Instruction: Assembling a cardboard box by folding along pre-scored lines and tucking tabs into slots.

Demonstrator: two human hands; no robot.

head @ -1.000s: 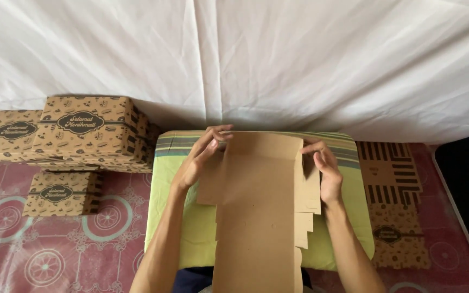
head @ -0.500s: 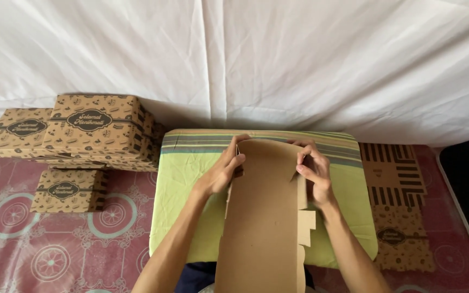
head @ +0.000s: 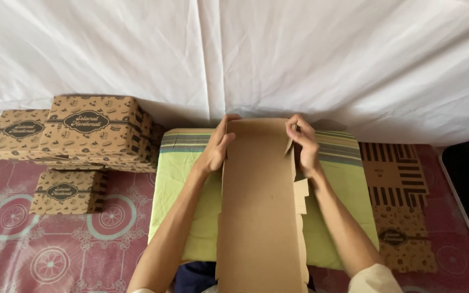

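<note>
A long flat brown cardboard box blank (head: 259,201) lies lengthwise over a green cushion (head: 183,179) in front of me. My left hand (head: 215,149) grips the blank's far left edge, where the side flap is folded up. At the far right edge my right hand (head: 302,144) holds the other side flap, also folded up. Small tabs stick out along the blank's right side.
Folded printed brown boxes (head: 90,127) are stacked at the left, one more (head: 63,191) on the patterned red mat below them. A pile of flat printed blanks (head: 394,201) lies at the right. A white sheet (head: 234,54) hangs behind.
Both hands have moved inward and folded the blank's side flaps up, so the cardboard now looks narrower than a second ago.
</note>
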